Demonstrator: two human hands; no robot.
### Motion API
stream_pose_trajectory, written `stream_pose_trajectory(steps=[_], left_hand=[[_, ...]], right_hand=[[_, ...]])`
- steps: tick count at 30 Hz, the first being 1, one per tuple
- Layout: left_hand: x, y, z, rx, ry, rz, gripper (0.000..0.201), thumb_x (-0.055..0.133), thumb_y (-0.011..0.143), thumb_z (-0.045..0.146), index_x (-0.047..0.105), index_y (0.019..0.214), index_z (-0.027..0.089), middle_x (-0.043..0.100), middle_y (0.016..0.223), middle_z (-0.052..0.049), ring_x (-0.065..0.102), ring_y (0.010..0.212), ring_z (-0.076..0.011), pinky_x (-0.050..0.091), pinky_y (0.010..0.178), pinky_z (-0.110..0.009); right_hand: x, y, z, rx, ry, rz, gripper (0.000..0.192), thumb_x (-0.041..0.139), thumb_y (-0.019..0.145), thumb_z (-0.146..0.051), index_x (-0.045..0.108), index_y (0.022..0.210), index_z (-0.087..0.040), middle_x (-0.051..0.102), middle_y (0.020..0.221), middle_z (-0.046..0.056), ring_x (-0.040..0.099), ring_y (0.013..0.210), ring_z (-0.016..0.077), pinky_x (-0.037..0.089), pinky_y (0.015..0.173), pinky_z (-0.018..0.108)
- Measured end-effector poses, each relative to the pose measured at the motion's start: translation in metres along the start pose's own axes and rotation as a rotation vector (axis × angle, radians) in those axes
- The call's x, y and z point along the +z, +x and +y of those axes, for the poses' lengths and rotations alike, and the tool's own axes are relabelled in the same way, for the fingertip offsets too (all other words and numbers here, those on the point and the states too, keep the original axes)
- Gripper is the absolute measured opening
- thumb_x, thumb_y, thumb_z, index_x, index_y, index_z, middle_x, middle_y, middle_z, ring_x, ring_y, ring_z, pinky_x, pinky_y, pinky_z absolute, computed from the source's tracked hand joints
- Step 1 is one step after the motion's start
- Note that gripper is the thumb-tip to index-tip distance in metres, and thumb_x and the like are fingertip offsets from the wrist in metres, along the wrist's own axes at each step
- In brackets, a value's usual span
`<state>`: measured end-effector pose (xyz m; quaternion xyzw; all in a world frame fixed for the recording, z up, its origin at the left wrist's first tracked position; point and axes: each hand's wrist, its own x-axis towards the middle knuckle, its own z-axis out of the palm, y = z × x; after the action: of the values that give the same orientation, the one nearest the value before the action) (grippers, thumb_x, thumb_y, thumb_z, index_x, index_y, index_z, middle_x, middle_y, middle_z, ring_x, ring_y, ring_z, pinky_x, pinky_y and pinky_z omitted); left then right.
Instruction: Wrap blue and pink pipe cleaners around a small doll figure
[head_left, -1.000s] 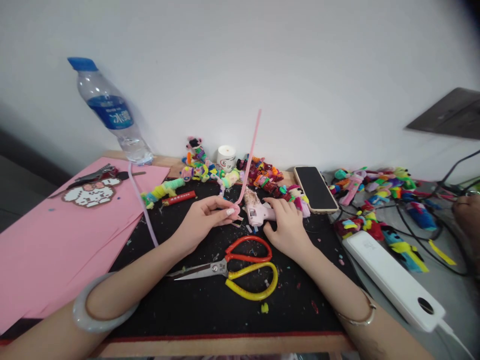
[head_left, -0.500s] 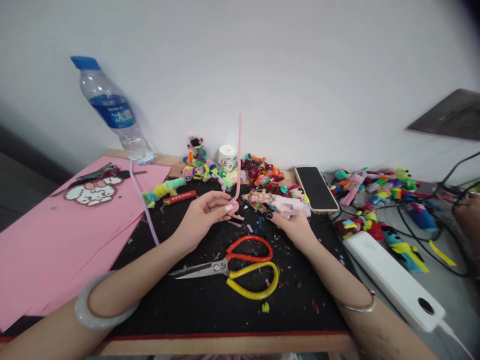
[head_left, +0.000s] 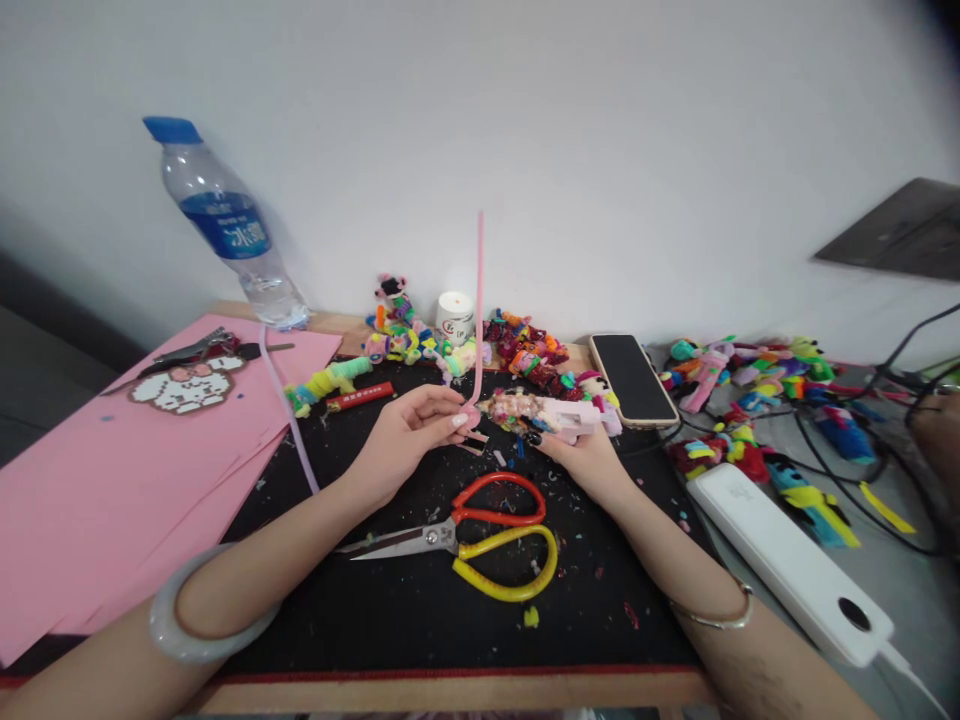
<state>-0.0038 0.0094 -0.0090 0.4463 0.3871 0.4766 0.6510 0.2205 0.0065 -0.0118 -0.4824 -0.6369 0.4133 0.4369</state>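
Between the fingertips of my left hand (head_left: 412, 428) is a pink pipe cleaner (head_left: 480, 300). Its lower end is curled into a small flat coil, and its long end stands straight up. My right hand (head_left: 589, 455) grips a pale pink glue gun (head_left: 566, 416) whose front part is crusted with small coloured bits. The gun's nozzle points left and is at the coil; whether they touch I cannot tell. Below both hands, scissors (head_left: 435, 537) with one red and one yellow handle lie open on the black mat (head_left: 360, 620).
Colourful pipe-cleaner figures (head_left: 405, 340) line the back around a white cup (head_left: 455, 317). A phone (head_left: 634, 378) lies at back right, a white power bank (head_left: 787, 565) with cables further right. Pink sheets (head_left: 150, 500) and a bottle (head_left: 225, 220) are left. Another person's hand (head_left: 937, 430) shows at the right edge.
The glue gun has moved slightly left, bringing its nozzle up to the coil. The pipe cleaner has risen a little. The scissors lie where they were.
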Motion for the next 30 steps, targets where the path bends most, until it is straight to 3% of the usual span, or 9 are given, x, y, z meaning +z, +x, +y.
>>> stream_pose_trajectory(steps=[30], left_hand=[[-0.0024,0.0006,-0.0003,0.024,-0.018,0.003,0.02,0.069,0.073,0.023,0.061,0.091,0.018,0.07,0.085,-0.001,0.064,0.078,-0.0098,0.052,0.07,-0.019]], right_hand=[[-0.0013,-0.0002,0.0049,0.008,-0.024,0.015,0.035,0.068,0.068,-0.029,0.064,0.1,-0.015,0.068,0.107,0.009,0.064,0.098,0.0261,0.049,0.089,0.041]])
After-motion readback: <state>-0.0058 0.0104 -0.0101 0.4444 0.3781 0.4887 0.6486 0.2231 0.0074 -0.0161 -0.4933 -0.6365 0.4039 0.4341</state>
